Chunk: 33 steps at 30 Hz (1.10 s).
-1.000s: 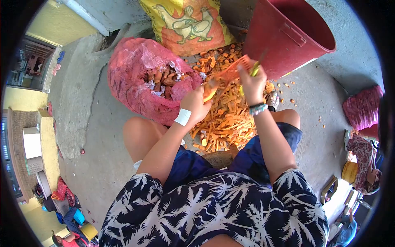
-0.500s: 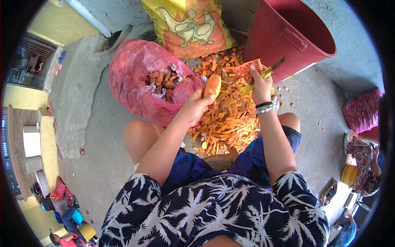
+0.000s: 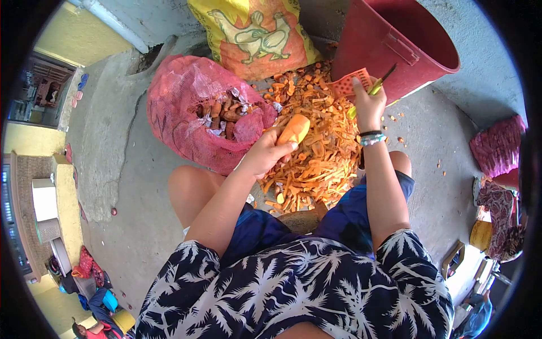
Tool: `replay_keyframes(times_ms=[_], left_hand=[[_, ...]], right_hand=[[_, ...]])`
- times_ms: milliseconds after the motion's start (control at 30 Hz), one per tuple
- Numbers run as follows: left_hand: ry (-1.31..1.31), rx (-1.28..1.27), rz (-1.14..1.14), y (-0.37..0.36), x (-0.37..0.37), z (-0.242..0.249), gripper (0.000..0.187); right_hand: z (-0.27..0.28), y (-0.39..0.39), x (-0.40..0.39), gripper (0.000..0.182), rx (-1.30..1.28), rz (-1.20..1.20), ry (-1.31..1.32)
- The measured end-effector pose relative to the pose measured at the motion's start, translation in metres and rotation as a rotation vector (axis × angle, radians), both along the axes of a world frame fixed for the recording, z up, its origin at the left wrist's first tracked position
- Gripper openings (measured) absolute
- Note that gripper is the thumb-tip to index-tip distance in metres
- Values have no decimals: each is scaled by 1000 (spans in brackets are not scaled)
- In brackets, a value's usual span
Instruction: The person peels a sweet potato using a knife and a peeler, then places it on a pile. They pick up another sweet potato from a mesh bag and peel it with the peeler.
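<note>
My left hand (image 3: pixel 270 153) is closed around a thick peeled carrot (image 3: pixel 295 129), its blunt end pointing up and away from me. In my right hand (image 3: pixel 370 108), the fingers grip a knife (image 3: pixel 375 87) with a yellow-green handle and a dark blade pointing up to the right. An orange perforated plastic piece (image 3: pixel 349 83) is at the fingertips of that hand; how it is held is partly hidden. Below both hands spreads a heap of orange peelings (image 3: pixel 322 161). A pink mesh sack (image 3: pixel 183 113) left of the heap lies open, showing brownish unpeeled roots (image 3: pixel 226 110).
Behind the heap stands a yellow and orange sack (image 3: pixel 257 39) printed with chickens. A tall red bin (image 3: pixel 370 48) leans at the back right. Another pink sack (image 3: pixel 499 144) is at far right. Other people sit at the lower edges, one in a red top (image 3: pixel 93 330).
My right hand has moved up and to the right with the knife and the perforated piece. My left hand has lowered slightly, and the carrot tilts more to the right.
</note>
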<state>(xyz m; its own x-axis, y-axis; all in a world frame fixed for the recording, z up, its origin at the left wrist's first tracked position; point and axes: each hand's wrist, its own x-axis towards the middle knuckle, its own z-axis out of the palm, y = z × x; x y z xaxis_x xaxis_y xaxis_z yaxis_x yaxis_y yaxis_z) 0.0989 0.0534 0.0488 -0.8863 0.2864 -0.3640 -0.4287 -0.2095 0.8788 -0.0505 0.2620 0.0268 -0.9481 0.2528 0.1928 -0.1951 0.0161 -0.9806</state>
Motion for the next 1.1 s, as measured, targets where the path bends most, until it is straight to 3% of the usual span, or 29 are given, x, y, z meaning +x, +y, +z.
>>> replay_keyframes(times_ms=[100, 167, 233, 267, 300, 367, 433, 533, 567, 633, 800, 933, 1033, 1100], left_hand=[[12, -38, 55, 3, -1, 3, 18], [-14, -39, 55, 0, -2, 1, 18], [-13, -16, -12, -2, -1, -3, 20], [-10, -17, -14, -1, 0, -3, 20], [-1, -61, 23, 1, 2, -2, 22], [7, -103, 62, 1, 2, -1, 23], [1, -60, 58, 0, 0, -1, 25], [53, -188, 12, -1, -2, -8, 31], [52, -187, 8, 1, 0, -14, 31], [551, -269, 60, 2, -2, -21, 36], [567, -538, 89, -1, -5, -8, 36], [711, -883, 167, 4, -5, -12, 35], [844, -906, 282, 9, -4, -3, 34], [878, -971, 294, 9, -7, -4, 34]], right_hand=[[28, -27, 44, 23, 61, 254, -190], [2, -30, 36, 23, 136, 235, -49], [-1, -16, 15, 22, 380, -124, 134], [2, -7, 6, 22, 233, -126, -50], [-13, -3, -4, 25, 16, -79, 4], [26, -19, 28, 27, 132, 26, -144], [19, -35, 53, 28, 77, 211, -181], [17, -24, 34, 21, 10, 73, -296], [2, -12, 17, 17, 118, -21, -195], [7, 0, 7, 14, -246, 63, -232], [37, -19, 50, 12, -404, 365, -338], [22, -25, 60, 8, -329, 219, -376], [-6, -4, 30, 11, -289, -123, -298], [-1, 0, 31, 11, -391, -84, -335]])
